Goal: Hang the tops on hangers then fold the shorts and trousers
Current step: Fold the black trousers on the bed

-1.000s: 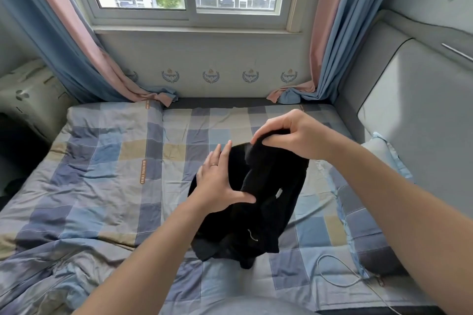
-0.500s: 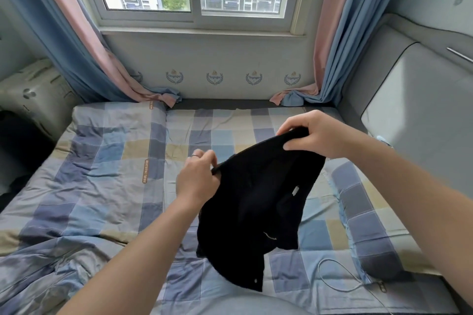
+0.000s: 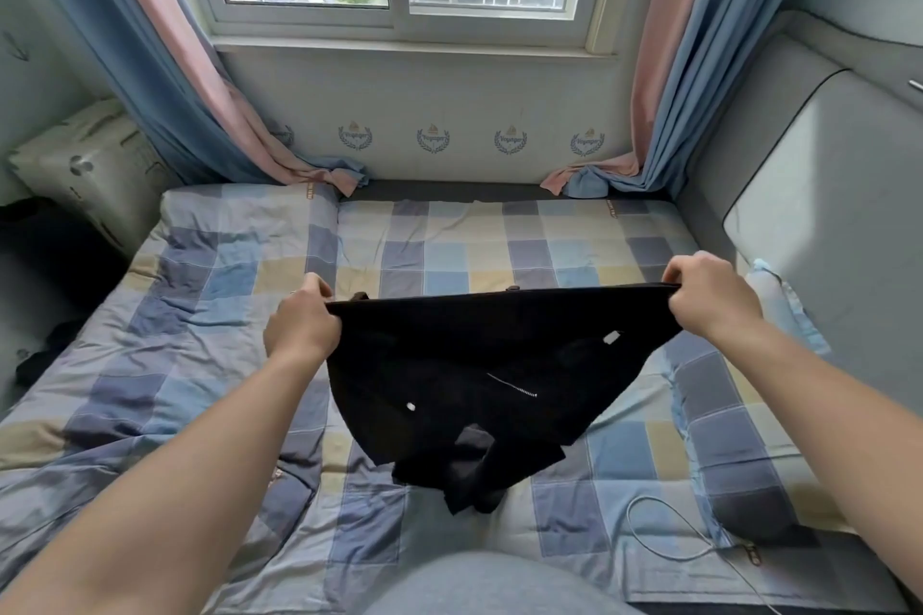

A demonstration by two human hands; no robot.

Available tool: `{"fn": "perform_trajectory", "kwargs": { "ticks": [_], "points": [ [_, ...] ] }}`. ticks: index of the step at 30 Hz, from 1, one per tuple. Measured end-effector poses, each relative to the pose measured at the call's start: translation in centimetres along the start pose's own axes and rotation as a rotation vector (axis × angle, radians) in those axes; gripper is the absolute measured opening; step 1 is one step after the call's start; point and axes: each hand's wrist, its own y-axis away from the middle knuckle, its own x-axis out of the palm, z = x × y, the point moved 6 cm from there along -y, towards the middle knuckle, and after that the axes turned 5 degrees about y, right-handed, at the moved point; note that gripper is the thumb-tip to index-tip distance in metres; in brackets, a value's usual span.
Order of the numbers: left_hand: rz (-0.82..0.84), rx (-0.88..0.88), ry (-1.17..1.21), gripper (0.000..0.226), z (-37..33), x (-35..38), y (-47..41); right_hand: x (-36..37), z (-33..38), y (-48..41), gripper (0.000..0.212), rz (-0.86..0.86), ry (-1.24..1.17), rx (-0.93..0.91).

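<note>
item: black shorts (image 3: 479,365) | look: dark fabric, short silver zip and two small white tags showing | state: hanging spread out, waistband stretching taut and level between left hand (image 3: 302,322) and right hand (image 3: 709,305) | pose: legs sagging into a crumpled bunch | place: dangling over checked bed (image 3: 200,315), contact unclear
</note>
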Motion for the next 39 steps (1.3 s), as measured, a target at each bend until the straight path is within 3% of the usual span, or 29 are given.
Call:
{"fn": "perform_trajectory", "kwargs": {
  "ticks": [4, 7, 9, 11, 14, 17, 21, 27, 30, 32, 36, 39],
  "points": [
    [0.056, -0.093, -0.009, 0.022, 1.9, 0.0, -0.5, 1.9, -1.6, -0.1, 0.034, 0.029, -0.063, 0.142],
    [0.166, -0.209, 0.079, 0.028, 2.6, 0.7, -0.6, 3.5, -1.7, -0.1, 0.052, 0.141, -0.432, 0.272],
    [0.216, -0.424, 0.364, 0.033, 3.3, 1.8, -0.2, 4.8, -1.2, 0.5, 0.056, 0.247, -0.756, 0.420],
    [0.266, -0.647, 0.737, 0.034, 3.6, 3.0, 0.8, 5.8, -0.4, 1.0, 0.053, 0.364, -0.935, 0.511],
    [0.348, -0.771, 1.042, 0.033, 3.1, 3.9, 1.4, 6.6, 0.5, 1.4, 0.035, 0.467, -1.093, 0.579],
    [0.375, -0.806, 1.209, 0.033, 2.1, 3.6, 1.3, 6.4, 0.8, 0.4, 0.022, 0.446, -1.139, 0.575],
    [0.326, -0.652, 1.217, 0.039, -1.4, 1.4, -0.7, 3.9, 1.4, -2.7, 0.016, 0.280, -1.140, 0.476],
    [0.214, -0.264, 1.156, 0.031, -9.8, -7.0, -5.0, -5.9, 4.7, -7.2, 0.043, 0.064, -1.037, 0.106],
    [0.144, -0.081, 1.172, 0.026, -13.6, -12.5, -6.8, -13.2, 6.1, -8.9, 0.030, -0.088, -0.916, -0.028],
    [0.045, 0.047, 1.133, 0.014, -15.9, -16.7, -8.0, -18.5, 6.9, -9.9, 0.025, -0.217, -0.880, -0.081],
    [-0.172, 0.284, 0.957, 0.028, -20.5, -25.0, -9.7, -28.4, 8.4, -10.5, 0.026, -0.355, -0.873, -0.160],
    [-0.378, 0.387, 0.809, 0.018, -23.0, -30.6, -10.4, -34.5, 8.8, -10.8, 0.018, -0.440, -0.837, -0.187]
  ]
}}
